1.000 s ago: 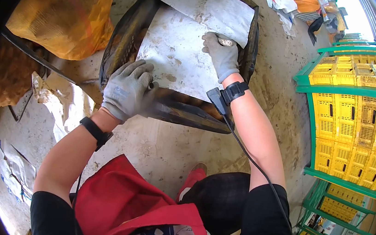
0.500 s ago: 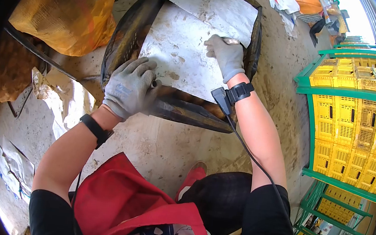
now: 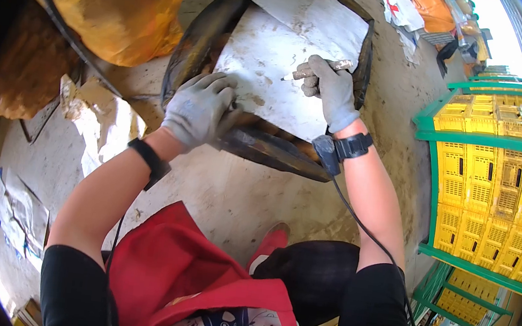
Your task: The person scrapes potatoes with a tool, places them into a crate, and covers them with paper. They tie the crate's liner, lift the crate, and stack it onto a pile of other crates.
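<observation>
My gloved right hand (image 3: 332, 89) is closed around a dirt-smeared marker (image 3: 323, 70), its dark tip pointing left just at or above a dirty white sheet (image 3: 264, 54). A small dark squiggle shows on the sheet near the tip. My gloved left hand (image 3: 199, 108) lies at the sheet's lower left edge, fingers bent over it. Beside its thumb a small dark piece, which looks like the marker cap, is partly hidden. Under the sheet stands a dark crate (image 3: 275, 155) with brown contents showing at its edges. A second white sheet (image 3: 307, 7) overlaps at the far end.
An orange sack (image 3: 117, 11) stands at the upper left, near a container of brown lumps (image 3: 30, 66). Crumpled paper (image 3: 95, 121) lies on the floor. Stacked yellow crates (image 3: 497, 183) in a green frame (image 3: 435, 128) fill the right. Cables run along both my arms.
My right hand has turned, so the marker's length and tip now show. My left hand stays at the sheet's edge with its thumb less visible. The whole view has shifted slightly.
</observation>
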